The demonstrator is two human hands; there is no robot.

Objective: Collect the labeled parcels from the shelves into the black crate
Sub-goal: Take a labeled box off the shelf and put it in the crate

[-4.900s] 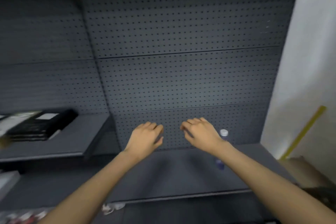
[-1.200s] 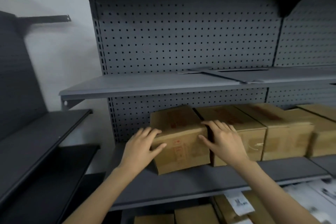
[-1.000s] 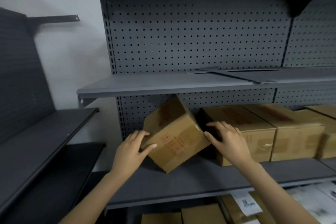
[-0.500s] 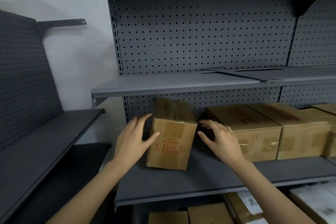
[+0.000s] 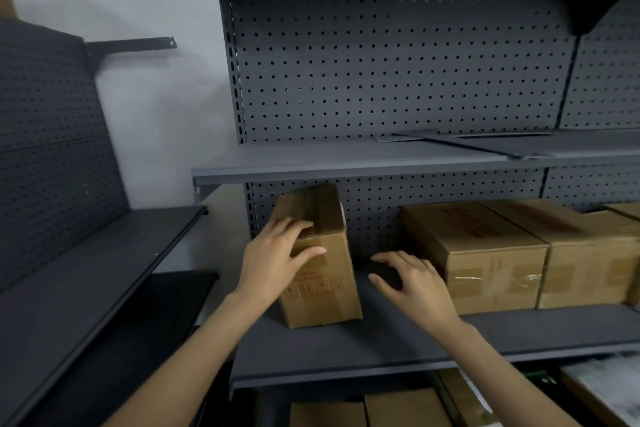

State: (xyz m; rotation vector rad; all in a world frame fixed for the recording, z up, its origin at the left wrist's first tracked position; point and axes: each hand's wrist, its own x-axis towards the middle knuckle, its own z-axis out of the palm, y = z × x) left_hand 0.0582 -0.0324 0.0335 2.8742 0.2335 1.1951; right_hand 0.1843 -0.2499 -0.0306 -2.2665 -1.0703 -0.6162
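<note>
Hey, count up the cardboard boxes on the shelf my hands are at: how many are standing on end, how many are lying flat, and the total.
Standing on end: 1, the upright box under the left hand.
Lying flat: 3, the nearest flat box, the next one, and one cut off at the frame's right edge.
Total: 4 in view.

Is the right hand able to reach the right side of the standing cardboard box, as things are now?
Probably yes. The right hand hovers open over the bare shelf, in the gap between the standing cardboard box and the row of boxes. Nothing lies between it and the box's right side. The left hand rests on the box's left.
</note>
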